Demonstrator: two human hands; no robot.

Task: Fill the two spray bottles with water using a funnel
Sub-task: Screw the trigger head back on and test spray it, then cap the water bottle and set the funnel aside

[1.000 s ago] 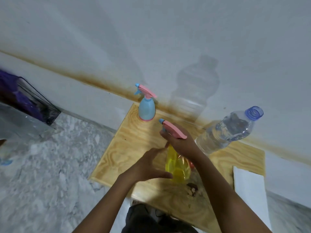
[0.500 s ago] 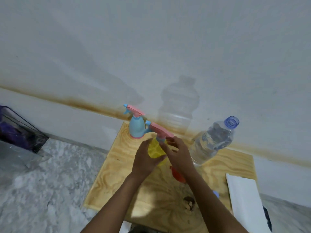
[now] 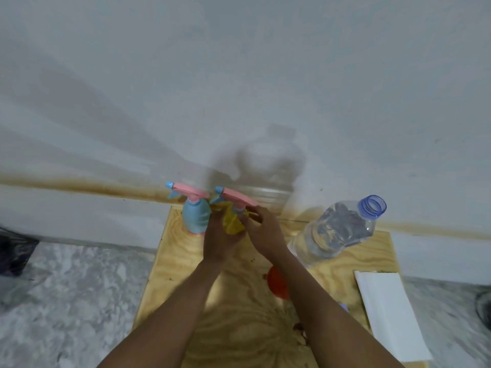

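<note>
A yellow spray bottle with a pink trigger head stands at the back of the wooden board, right beside a blue spray bottle with the same pink head. My left hand wraps the yellow bottle's body. My right hand touches it from the right, fingers near its neck. A large clear water bottle, uncapped with a blue neck, stands to the right. A red funnel lies on the board, partly hidden under my right forearm.
A white folded sheet lies on the board's right edge. The white wall rises directly behind the bottles. Grey marbled floor surrounds the board; a dark wire basket sits at the far left.
Both hands carried the yellow spray bottle from the board's middle to the back, setting it beside the blue one. The camera view tilted and shifted.
</note>
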